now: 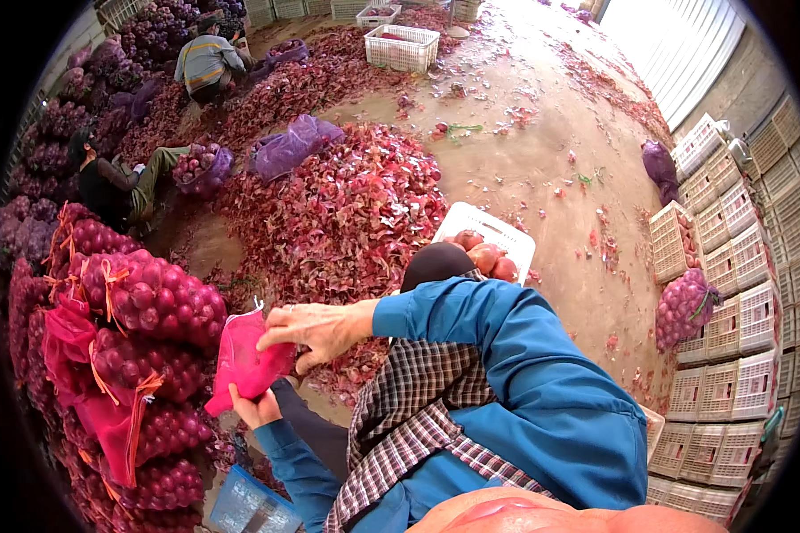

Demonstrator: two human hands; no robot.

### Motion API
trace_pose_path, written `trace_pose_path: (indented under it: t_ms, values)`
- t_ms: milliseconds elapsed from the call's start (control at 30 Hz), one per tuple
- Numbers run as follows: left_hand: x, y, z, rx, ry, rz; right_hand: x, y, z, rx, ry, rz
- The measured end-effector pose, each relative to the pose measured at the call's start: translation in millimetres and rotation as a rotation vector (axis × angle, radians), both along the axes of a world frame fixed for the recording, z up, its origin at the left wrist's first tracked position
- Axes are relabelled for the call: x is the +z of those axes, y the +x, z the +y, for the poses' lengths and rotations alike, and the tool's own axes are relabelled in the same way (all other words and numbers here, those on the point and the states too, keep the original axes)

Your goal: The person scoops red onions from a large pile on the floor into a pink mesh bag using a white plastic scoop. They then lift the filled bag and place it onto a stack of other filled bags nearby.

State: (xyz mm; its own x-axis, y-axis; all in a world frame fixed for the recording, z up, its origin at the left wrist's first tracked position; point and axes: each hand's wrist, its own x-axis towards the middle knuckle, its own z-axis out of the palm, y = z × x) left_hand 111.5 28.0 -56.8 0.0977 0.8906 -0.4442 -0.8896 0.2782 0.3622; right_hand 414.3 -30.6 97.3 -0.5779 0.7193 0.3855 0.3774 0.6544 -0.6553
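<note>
A bright pink mesh bag (238,352) hangs between my hands in front of the stacked onion sacks. My left hand (258,409) grips its lower part, with the thumb on the near side. From the right, my right hand (322,332) reaches across with bent fingers closed on the bag's other side. Whether anything is inside the bag, I cannot tell. Close to my left, full red net sacks of onions (164,298) are piled up, tied with orange strings. Beside my knee stands a white crate (517,238) with several peeled-looking red onions (484,258) in it.
A heap of dry onion skins (356,213) lies ahead, with a purple net bag (298,142) on it. Two people (209,62) sit at the far left. Stacked crates (720,382) line the right side. A blue container (253,502) stands below my left arm.
</note>
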Motion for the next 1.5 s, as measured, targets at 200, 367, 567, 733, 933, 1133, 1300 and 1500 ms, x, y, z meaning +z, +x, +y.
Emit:
trace_pose_path:
  t_ms: [200, 367, 567, 733, 933, 1133, 1300, 1500]
  values:
    - [16.7, 49.0, -11.0, 0.009, -0.067, -0.054, -27.3, 3.1, 6.3, -0.178, 0.230, 0.014]
    - [8.3, 0.3, 2.5, 0.124, -0.072, 0.086, -21.6, 5.0, 4.7, -0.121, 0.175, -0.062]
    - [1.4, -56.4, -18.0, 0.125, 0.054, 0.284, -15.7, 10.6, 6.0, -0.073, 0.020, -0.133]
    - [-25.4, -87.4, -18.9, 0.119, 0.030, 0.387, -28.8, 14.8, 4.5, 0.012, 0.069, -0.142]
    - [-59.3, -107.2, -33.9, 0.296, -0.080, 0.394, -36.7, -2.2, 3.7, 0.100, -0.030, -0.391]
    - [-148.6, -152.8, -51.9, 0.315, -0.256, 0.425, -45.2, 0.0, -3.6, 0.152, -0.136, -0.520]
    - [-157.5, -136.9, -63.9, 0.265, -0.375, 0.291, -38.5, 3.0, -7.0, 0.135, -0.167, -0.554]
    - [-111.3, -106.3, -59.4, 0.262, -0.242, 0.513, -31.9, 11.0, 0.0, -0.001, -0.124, -0.533]
